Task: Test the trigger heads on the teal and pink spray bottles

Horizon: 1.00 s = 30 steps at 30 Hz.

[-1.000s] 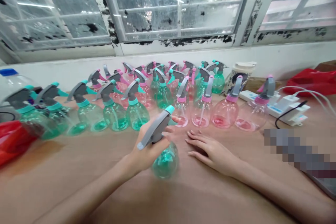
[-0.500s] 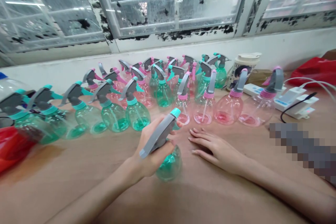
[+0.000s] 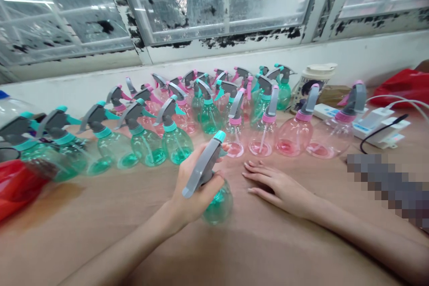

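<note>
My left hand (image 3: 191, 187) is wrapped round the neck of a green spray bottle (image 3: 219, 205) with a grey and teal trigger head. The bottle's nozzle points away from me and its lower body shows below my fingers. Palm down on the table, my right hand (image 3: 283, 187) rests with fingers spread and holds nothing. Just beyond the hands, a green spray bottle (image 3: 177, 143) ends the left row, and a pink spray bottle (image 3: 262, 136) stands among others on the right.
Several more green and pink spray bottles crowd behind, below the window wall. A patterned cup (image 3: 311, 87) and a white power strip (image 3: 378, 129) with cables stand at the right. Red plastic bags lie at the left (image 3: 20, 187) and far right (image 3: 404, 89). A pixelated patch covers something at right.
The view has shifted slightly, so the bottles sit a little differently in frame. My left hand keeps its hold on the green spray bottle, its head tilting slightly. My right hand stays flat.
</note>
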Tool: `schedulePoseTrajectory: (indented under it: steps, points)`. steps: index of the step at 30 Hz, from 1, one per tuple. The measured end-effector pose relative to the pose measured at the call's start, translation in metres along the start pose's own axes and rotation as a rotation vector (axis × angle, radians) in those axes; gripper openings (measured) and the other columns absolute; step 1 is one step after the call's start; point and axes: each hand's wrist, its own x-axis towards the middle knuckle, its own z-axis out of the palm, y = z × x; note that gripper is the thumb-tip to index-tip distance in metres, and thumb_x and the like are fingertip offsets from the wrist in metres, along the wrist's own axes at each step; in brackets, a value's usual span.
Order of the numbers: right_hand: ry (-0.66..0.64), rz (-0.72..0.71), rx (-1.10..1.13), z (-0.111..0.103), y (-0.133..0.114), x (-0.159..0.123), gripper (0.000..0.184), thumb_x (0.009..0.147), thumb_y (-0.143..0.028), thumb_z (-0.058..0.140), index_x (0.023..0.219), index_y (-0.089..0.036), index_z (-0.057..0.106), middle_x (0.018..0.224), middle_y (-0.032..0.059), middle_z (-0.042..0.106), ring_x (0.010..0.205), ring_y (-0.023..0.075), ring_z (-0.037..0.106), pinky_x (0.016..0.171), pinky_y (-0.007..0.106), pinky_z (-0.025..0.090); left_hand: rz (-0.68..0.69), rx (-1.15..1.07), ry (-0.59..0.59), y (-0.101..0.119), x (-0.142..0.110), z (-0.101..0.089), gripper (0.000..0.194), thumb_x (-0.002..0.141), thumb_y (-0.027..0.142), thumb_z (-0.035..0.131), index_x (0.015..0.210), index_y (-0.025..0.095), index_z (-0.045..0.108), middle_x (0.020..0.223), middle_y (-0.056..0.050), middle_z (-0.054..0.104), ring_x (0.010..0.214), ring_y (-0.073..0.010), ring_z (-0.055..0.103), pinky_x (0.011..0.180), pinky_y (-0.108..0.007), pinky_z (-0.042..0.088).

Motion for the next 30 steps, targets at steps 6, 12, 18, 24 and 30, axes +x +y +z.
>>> schedulePoseTrajectory:
  steps: [6, 12, 18, 24, 30]
  points:
    - [-0.005, 0.002, -0.004, 0.0000, 0.0004, -0.0001, 0.042, 0.096, -0.042, 0.049, 0.134, -0.025, 0.056, 0.144, 0.0077, 0.052, 0.135, 0.0267, 0.045, 0.111, 0.051, 0.037, 0.045, -0.011, 0.020, 0.0021, -0.0006, 0.0005, 0.036, 0.070, 0.016, 0.051, 0.105, 0.023, 0.056, 0.104, -0.005, 0.066, 0.085, -0.0194, 0.064, 0.078, -0.034, 0.051]
    - [-0.007, 0.006, 0.001, 0.0000, 0.0002, 0.0000, 0.042, 0.096, -0.042, 0.050, 0.134, -0.025, 0.056, 0.144, 0.0077, 0.052, 0.135, 0.0264, 0.044, 0.112, 0.050, 0.036, 0.046, -0.006, 0.018, 0.0039, -0.0004, 0.0008, 0.035, 0.071, 0.016, 0.051, 0.105, 0.022, 0.056, 0.100, -0.004, 0.065, 0.083, -0.0190, 0.065, 0.074, -0.033, 0.051]
    - [-0.018, 0.004, -0.006, -0.0005, -0.0001, 0.0002, 0.043, 0.097, -0.043, 0.048, 0.135, -0.023, 0.056, 0.145, 0.0081, 0.050, 0.136, 0.0262, 0.043, 0.113, 0.050, 0.035, 0.049, -0.007, 0.013, 0.0037, -0.0015, 0.0006, 0.032, 0.075, 0.018, 0.051, 0.107, 0.022, 0.056, 0.107, -0.005, 0.066, 0.087, -0.0186, 0.066, 0.080, -0.033, 0.052]
    - [0.002, 0.000, 0.003, -0.0003, 0.0002, -0.0001, 0.042, 0.096, -0.042, 0.049, 0.135, -0.026, 0.055, 0.144, 0.0075, 0.052, 0.135, 0.0264, 0.044, 0.112, 0.051, 0.036, 0.030, 0.009, 0.019, 0.0042, -0.0015, 0.0010, 0.031, 0.075, 0.018, 0.052, 0.106, 0.023, 0.056, 0.103, -0.004, 0.066, 0.084, -0.0187, 0.066, 0.076, -0.033, 0.052]
    - [-0.026, 0.004, -0.033, -0.0007, 0.0004, 0.0000, 0.043, 0.097, -0.043, 0.047, 0.135, -0.024, 0.055, 0.145, 0.0073, 0.050, 0.135, 0.0259, 0.044, 0.112, 0.050, 0.036, 0.045, -0.037, -0.037, 0.0017, 0.0022, -0.0033, 0.018, 0.074, 0.022, 0.053, 0.092, 0.023, 0.055, 0.088, -0.002, 0.061, 0.078, -0.0184, 0.063, 0.068, -0.031, 0.050]
